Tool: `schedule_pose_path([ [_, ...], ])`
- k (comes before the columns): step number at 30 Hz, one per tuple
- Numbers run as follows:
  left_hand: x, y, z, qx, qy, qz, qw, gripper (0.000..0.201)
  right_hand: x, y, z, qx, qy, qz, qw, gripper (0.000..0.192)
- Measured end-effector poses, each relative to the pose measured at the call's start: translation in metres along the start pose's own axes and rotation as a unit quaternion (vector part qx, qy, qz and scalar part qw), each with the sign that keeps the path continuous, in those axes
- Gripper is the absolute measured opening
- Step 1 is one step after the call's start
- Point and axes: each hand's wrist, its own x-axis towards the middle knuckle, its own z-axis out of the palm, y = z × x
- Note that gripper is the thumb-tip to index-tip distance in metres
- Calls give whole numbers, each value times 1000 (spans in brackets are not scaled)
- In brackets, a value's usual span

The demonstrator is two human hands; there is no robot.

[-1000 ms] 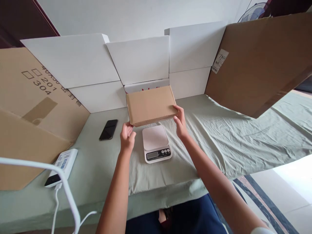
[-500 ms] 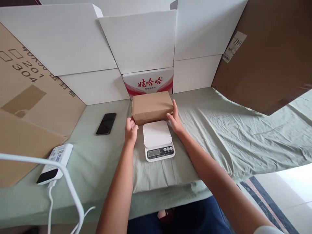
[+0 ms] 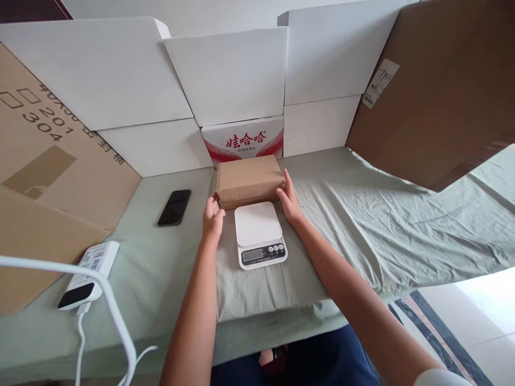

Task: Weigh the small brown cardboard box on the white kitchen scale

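A flat brown cardboard box [image 3: 248, 179] rests on the green cloth just behind a white kitchen scale [image 3: 259, 234]. My left hand [image 3: 212, 216] grips the box's near left corner. My right hand [image 3: 288, 198] presses against its right end. The scale's platform carries nothing, and its display and buttons face me. Behind the box stands a white carton with red print [image 3: 243, 140].
A black phone [image 3: 174, 207] lies left of the box. A white power strip [image 3: 87, 274] with a cable sits at the front left. White cardboard panels [image 3: 225, 75] and brown cardboard sheets [image 3: 438, 91] wall in the back and sides. The green cloth [image 3: 382, 225] covers the table.
The box came down from above the scale and moved back onto the cloth behind it. Both hands stayed on its ends. The red-print carton came into full view.
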Motion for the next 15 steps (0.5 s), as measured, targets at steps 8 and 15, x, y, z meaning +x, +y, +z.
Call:
schedule_pose_path([
  [8,-5,8,4,17,-17,-15,1000,71,1,0,1,-18,-1,-7,1000,88],
  [15,-4,8,5,23,-23,-11,999,65,1,-3,3,-37,4,-17,999,87],
])
